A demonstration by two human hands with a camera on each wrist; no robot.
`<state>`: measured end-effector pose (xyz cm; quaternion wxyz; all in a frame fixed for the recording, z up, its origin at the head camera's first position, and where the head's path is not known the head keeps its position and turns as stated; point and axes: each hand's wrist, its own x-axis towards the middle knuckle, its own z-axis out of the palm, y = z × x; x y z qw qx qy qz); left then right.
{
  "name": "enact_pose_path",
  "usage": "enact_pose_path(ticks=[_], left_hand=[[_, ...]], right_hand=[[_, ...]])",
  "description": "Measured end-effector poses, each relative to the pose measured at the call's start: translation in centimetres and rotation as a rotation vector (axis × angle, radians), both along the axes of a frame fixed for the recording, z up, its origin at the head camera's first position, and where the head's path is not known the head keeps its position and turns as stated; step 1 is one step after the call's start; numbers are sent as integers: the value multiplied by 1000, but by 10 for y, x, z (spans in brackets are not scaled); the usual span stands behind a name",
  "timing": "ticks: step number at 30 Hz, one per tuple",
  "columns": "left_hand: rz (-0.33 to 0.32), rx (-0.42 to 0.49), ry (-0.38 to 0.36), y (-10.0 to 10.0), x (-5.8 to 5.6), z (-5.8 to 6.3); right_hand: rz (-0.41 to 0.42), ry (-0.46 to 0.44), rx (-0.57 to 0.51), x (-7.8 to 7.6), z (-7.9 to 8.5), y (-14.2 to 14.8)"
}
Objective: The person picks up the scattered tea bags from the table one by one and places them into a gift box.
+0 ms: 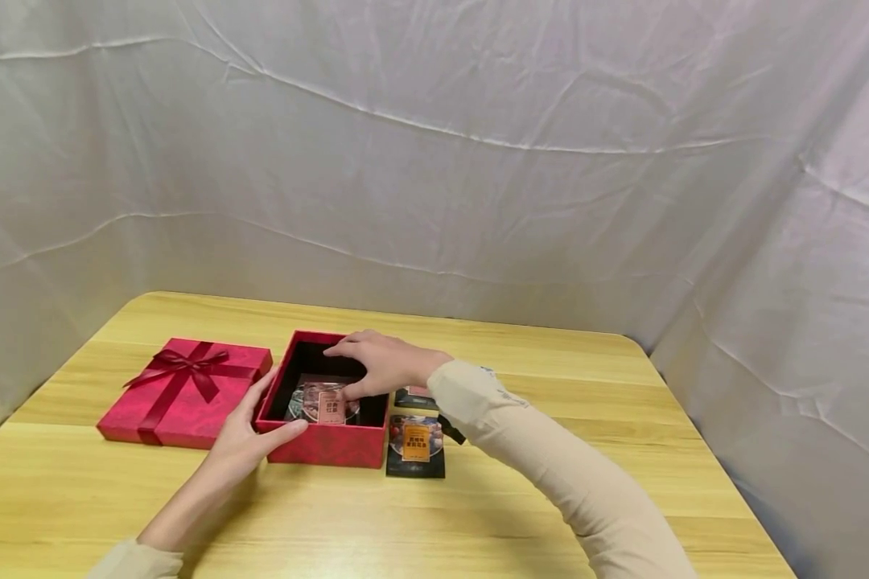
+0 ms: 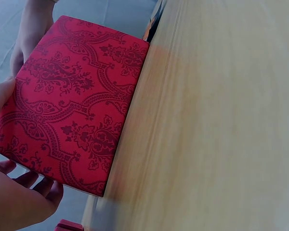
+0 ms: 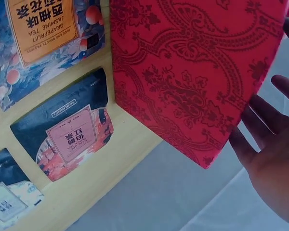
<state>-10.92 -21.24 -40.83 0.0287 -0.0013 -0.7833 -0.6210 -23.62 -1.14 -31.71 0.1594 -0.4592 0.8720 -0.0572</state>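
An open red gift box with a black interior stands on the table. My left hand grips its near left corner, thumb across the front wall and fingers along the left side; the left wrist view shows the patterned front wall between them. My right hand reaches over the right rim into the box, its fingers spread. A tea packet with a pink label lies inside, and the right thumb is at its edge. In the right wrist view the right hand's fingers pass behind the rim.
The red lid with a dark bow lies left of the box. Right of the box are a grapefruit jasmine tea packet, an Earl Grey packet and a packet with a pale label. A pale curtain hangs behind the table.
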Motion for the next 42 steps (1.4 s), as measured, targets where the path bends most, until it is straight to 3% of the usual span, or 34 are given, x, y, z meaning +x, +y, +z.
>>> enact_pose_path(ticks=[8,15,27,33,42], left_hand=[[-5,23,-9,1,0,1],[2,1,-8,0,1,1],[12,-26,2,-1,1,1],[14,-34,2,-2,1,1],[13,-28,-1,-2,2,1]], right_hand=[[-19,16,-156,-5,10,22],[-113,0,-208,-14,16,48],[-171,-5,-302,-23,12,82],[-219,-44,-318,-33,6,103],[-325,-132,-336,-42,-17,133]])
